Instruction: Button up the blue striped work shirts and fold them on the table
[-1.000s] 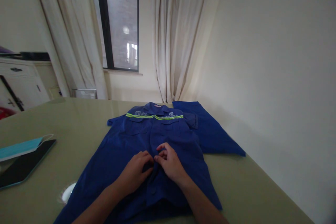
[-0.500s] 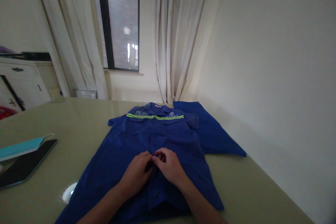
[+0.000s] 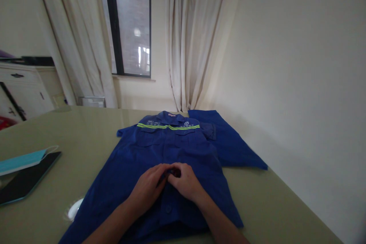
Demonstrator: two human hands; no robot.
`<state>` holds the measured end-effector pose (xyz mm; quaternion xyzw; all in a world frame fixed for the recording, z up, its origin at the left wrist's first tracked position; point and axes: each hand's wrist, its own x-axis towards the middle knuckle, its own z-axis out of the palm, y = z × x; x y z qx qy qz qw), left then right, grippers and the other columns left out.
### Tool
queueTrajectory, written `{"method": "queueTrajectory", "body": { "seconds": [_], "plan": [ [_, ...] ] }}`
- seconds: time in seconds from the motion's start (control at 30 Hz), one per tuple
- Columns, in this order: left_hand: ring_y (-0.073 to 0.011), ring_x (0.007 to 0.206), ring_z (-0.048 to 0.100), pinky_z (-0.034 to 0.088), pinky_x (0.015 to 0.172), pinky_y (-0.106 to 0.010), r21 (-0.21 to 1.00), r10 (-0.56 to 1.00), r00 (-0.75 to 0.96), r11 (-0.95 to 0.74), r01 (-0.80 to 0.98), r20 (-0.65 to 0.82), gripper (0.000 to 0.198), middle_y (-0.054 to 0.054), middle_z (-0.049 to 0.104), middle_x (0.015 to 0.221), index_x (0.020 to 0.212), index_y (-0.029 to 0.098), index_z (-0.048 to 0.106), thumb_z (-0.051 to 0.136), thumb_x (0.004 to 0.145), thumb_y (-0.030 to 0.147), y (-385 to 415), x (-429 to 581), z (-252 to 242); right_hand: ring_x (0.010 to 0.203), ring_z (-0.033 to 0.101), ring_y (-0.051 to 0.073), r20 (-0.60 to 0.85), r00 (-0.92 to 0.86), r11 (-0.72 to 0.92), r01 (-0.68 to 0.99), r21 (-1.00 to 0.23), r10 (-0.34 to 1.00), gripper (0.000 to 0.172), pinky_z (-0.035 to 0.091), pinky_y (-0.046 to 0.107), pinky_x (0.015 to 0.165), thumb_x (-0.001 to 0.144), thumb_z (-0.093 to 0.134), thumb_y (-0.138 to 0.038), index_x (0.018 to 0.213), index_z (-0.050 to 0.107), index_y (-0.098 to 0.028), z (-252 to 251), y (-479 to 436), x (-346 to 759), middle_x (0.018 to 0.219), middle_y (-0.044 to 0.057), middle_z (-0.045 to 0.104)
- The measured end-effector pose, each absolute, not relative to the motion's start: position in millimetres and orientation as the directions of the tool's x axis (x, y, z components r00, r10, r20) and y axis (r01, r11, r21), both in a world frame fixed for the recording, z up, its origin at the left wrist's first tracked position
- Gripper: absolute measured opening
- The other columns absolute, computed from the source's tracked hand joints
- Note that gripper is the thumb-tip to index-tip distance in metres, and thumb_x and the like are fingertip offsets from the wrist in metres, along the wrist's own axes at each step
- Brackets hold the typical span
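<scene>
A blue work shirt (image 3: 188, 152) lies front up on the table, its collar at the far end and a yellow-green reflective stripe (image 3: 154, 126) across the chest. My left hand (image 3: 151, 181) and my right hand (image 3: 184, 181) meet at its front placket, both closed on the fabric there. The fingertips touch each other, and whatever button sits between them is hidden. Below the hands a dark button (image 3: 168, 208) shows near the hem.
Folded blue cloth (image 3: 236, 141) lies beside and partly under the shirt's right side. On the left, a light-blue face mask (image 3: 24, 161) rests on a dark flat tablet-like object (image 3: 31, 179). The glossy table (image 3: 94, 126) meets a wall (image 3: 300, 103) on the right.
My left fingers have shifted slightly right and now overlap the right fingertips at the placket. The lower button shows more clearly. Everything else stays in place.
</scene>
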<state>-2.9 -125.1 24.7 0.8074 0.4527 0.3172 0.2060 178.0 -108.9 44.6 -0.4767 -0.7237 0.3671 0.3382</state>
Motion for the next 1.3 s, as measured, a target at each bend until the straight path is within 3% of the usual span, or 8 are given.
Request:
{"method": "queueTrajectory", "body": {
  "seconds": [0.13,0.23,0.47,0.63,0.8,1.1,1.3],
  "plan": [
    [-0.0199,0.097,0.065,0.051,0.087,-0.031,0.599,0.862,0.402,-0.504,0.622,0.309,0.031,-0.003,0.07,0.102,0.106,0.027,0.071,0.048,0.091,0.013,-127.0,-2.4,30.0,0.068,0.059,0.014,0.118,-0.281,0.226,0.392,-0.892,0.953,0.036,0.046,0.023,0.063,0.072,0.074,-0.02,0.108,0.072,-0.018,35.9,-107.7,177.3,0.077,-0.001,0.066],
    [-0.0192,0.096,0.065,0.05,0.086,-0.03,0.62,0.866,0.388,-0.497,0.607,0.315,0.032,-0.003,0.07,0.101,0.103,0.025,0.069,0.048,0.086,0.008,-127.0,-1.7,30.9,0.066,0.056,0.012,0.089,-0.286,0.197,0.377,-0.905,0.954,0.041,0.044,0.023,0.061,0.069,0.08,-0.023,0.107,0.068,-0.018,32.3,-107.2,176.6,0.075,-0.004,0.062],
    [-0.0179,0.095,0.064,0.048,0.085,-0.029,0.646,0.869,0.385,-0.49,0.585,0.31,0.024,-0.001,0.068,0.1,0.099,0.025,0.065,0.048,0.091,0.011,-123.6,-2.0,24.5,0.069,0.056,0.012,0.086,-0.338,0.228,0.405,-0.885,0.937,0.026,0.043,0.022,0.063,0.069,0.072,-0.016,0.093,0.061,-0.02,35.9,-107.8,179.5,0.08,-0.003,0.064],
    [-0.0181,0.09,0.063,0.048,0.082,-0.029,0.596,0.875,0.385,-0.482,0.643,0.293,0.019,-0.003,0.067,0.098,0.097,0.024,0.065,0.047,0.095,0.017,-125.1,-1.7,24.9,0.069,0.058,0.014,0.079,-0.334,0.268,0.571,-0.776,0.939,0.023,0.041,0.023,0.063,0.069,0.066,-0.015,0.09,0.062,-0.021,40.6,-113.4,176.8,0.078,-0.002,0.065],
    [-0.0187,0.089,0.063,0.048,0.079,-0.028,0.568,0.894,0.352,-0.448,0.691,0.277,0.02,-0.003,0.069,0.094,0.098,0.024,0.068,0.053,0.088,0.016,-127.3,-2.3,29.7,0.082,0.061,0.016,0.185,-0.287,0.34,0.728,-0.595,0.94,0.018,0.041,0.026,0.072,0.073,0.063,-0.017,0.09,0.063,-0.022,43.1,-121.5,171.7,0.096,0.002,0.065],
    [-0.0182,0.086,0.065,0.047,0.078,-0.028,0.665,0.896,0.355,-0.438,0.605,0.267,0.019,-0.001,0.071,0.094,0.097,0.024,0.066,0.051,0.089,0.015,-123.1,-5.5,31.9,0.083,0.063,0.018,0.171,-0.25,0.302,0.815,-0.495,0.953,0.01,0.038,0.028,0.068,0.081,0.066,-0.025,0.09,0.067,-0.024,47.9,-125.3,172.2,0.098,0.003,0.065],
    [-0.0145,0.074,0.063,0.044,0.068,-0.023,0.775,0.906,0.388,-0.364,0.516,0.167,0.008,0.003,0.067,0.079,0.086,0.021,0.058,0.059,0.083,0.014,-115.3,-11.5,32.2,0.078,0.063,0.017,0.158,-0.195,0.25,0.774,-0.582,0.968,0.005,0.041,0.027,0.07,0.082,0.066,-0.021,0.084,0.07,-0.021,42.1,-118.6,173.0,0.091,0.004,0.068]
  ]
}}
